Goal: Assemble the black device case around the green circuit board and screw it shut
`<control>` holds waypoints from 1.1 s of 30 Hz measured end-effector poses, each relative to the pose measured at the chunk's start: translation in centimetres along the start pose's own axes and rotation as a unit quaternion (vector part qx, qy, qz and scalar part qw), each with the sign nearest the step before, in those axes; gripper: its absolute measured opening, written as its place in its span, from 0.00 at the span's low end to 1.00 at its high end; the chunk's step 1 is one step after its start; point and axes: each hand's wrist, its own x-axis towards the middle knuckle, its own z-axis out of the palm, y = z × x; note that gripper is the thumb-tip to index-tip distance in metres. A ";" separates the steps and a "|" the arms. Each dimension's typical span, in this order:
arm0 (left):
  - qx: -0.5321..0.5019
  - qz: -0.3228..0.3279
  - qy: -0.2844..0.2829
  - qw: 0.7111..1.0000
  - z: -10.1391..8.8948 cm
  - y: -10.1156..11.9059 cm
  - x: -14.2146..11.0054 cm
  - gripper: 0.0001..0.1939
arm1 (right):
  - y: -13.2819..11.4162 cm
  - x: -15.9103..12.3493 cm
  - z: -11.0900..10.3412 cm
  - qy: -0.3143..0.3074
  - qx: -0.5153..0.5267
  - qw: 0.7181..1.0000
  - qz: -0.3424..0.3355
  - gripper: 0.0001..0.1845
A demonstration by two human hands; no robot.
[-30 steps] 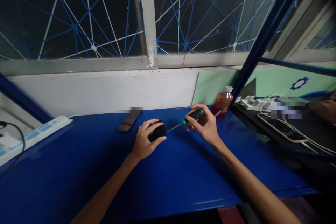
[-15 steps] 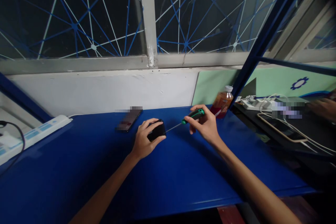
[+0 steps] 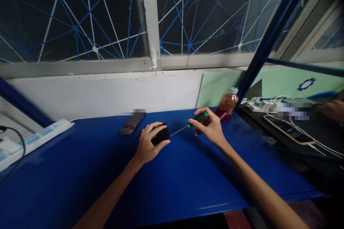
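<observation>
My left hand [image 3: 148, 142] is closed around a small black box-like object [image 3: 161, 136] on the blue table [image 3: 172, 186]; fingers lie over its top and the thumb along the near side. What kind of object it is, I cannot make out. My right hand [image 3: 211, 127] grips a screwdriver [image 3: 197, 119] by its black and green handle. Its thin metal shaft points left and down, with the tip at the right-hand face of the black object. Whether the tip sits in a screw is too small to tell.
Behind my left hand lies a dark phone [image 3: 134, 121]. A drink bottle [image 3: 228, 104] stands at the back right. At far left is a white power strip [image 3: 34, 143]. On the neighbouring black table are a charging phone [image 3: 288, 130], cables and another person's hand [image 3: 334, 109].
Both hands keep nearly the same place and grip. The screwdriver's handle has shifted very slightly, its tip still at the black object. The other person's hand at far right has moved a little.
</observation>
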 end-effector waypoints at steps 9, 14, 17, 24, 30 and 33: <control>-0.001 0.020 -0.016 1.000 0.0 -0.1 0.1 0.24 | 0.3 0.6 -0.3 0.063 0.012 0.998 -0.007 0.17; 0.014 0.036 -0.024 0.999 0.2 -0.2 -0.1 0.28 | 1.4 1.0 -0.2 0.132 0.004 0.991 -0.022 0.17; 0.017 0.034 -0.025 0.999 0.1 -0.2 -0.1 0.28 | 2.1 0.9 0.2 0.131 0.002 0.991 -0.017 0.18; 0.008 0.030 -0.031 0.999 -0.1 0.1 -0.1 0.29 | 2.3 0.6 0.6 0.119 0.003 0.993 -0.007 0.18; 0.004 0.032 -0.027 0.999 -0.1 0.1 -0.2 0.28 | 2.4 0.7 0.5 0.103 0.010 0.995 -0.009 0.17; 0.000 0.033 -0.028 0.999 -0.1 0.1 -0.2 0.28 | 2.3 0.7 0.3 0.089 0.010 0.996 -0.007 0.18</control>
